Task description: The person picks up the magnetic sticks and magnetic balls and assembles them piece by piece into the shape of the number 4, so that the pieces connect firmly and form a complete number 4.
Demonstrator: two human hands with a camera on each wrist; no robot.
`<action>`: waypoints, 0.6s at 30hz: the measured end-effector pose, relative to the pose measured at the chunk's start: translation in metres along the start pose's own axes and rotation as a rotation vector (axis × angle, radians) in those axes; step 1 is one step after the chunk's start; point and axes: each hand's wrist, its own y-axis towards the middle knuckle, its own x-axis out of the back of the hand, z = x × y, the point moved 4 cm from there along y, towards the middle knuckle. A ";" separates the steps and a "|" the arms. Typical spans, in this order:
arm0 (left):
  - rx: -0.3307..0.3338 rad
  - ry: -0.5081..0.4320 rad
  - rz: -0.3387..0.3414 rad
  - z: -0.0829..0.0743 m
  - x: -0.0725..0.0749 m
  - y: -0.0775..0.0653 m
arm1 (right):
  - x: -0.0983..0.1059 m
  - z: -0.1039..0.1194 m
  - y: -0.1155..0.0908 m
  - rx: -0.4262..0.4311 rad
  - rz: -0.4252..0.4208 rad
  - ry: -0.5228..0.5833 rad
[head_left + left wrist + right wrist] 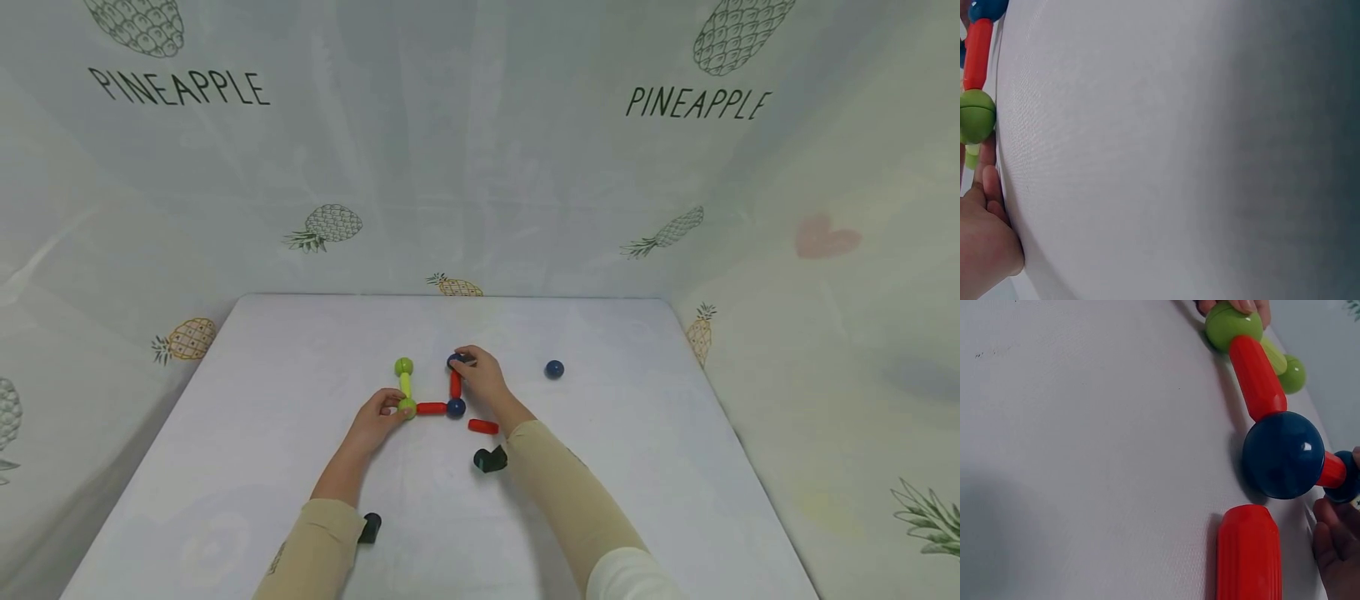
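A U-shaped chain of balls and rods lies on the white table. Its left side has a far green ball (403,366), a yellow-green rod (406,385) and a near green ball (407,407). From there a red rod (431,408) runs to a near blue ball (1284,455), and another red rod (456,385) leads to a far blue ball (453,362). My left hand (375,422) holds the near green ball between thumb and fingers. With its fingertips, my right hand (483,379) grips the far blue ball.
A loose red rod (483,427) lies just right of the chain. Another blue ball (554,369) sits farther right. Dark straps or devices show by the right forearm (491,459) and left forearm (371,528). A pineapple-print cloth (480,167) hangs behind the table.
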 end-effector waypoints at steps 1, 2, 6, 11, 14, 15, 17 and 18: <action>0.002 0.000 -0.002 0.000 0.000 0.000 | 0.000 -0.001 0.000 -0.002 -0.004 -0.004; 0.001 0.000 -0.002 0.000 0.000 0.000 | 0.000 -0.001 0.000 -0.006 -0.007 -0.002; 0.002 0.001 -0.004 0.000 -0.001 0.002 | -0.001 -0.004 0.000 -0.033 -0.014 0.024; 0.018 -0.006 0.003 0.001 -0.002 0.003 | -0.002 -0.005 -0.001 -0.057 -0.018 0.039; 0.018 -0.002 0.002 0.000 -0.002 0.003 | -0.003 -0.006 0.000 -0.057 -0.019 0.034; 0.019 -0.002 0.000 0.000 -0.002 0.003 | -0.003 -0.006 0.001 -0.056 -0.020 0.031; 0.014 0.000 -0.005 0.000 -0.001 0.002 | -0.004 -0.007 0.002 -0.058 -0.022 0.016; 0.012 0.000 -0.006 0.000 -0.001 0.002 | -0.005 -0.007 0.002 -0.061 -0.023 0.010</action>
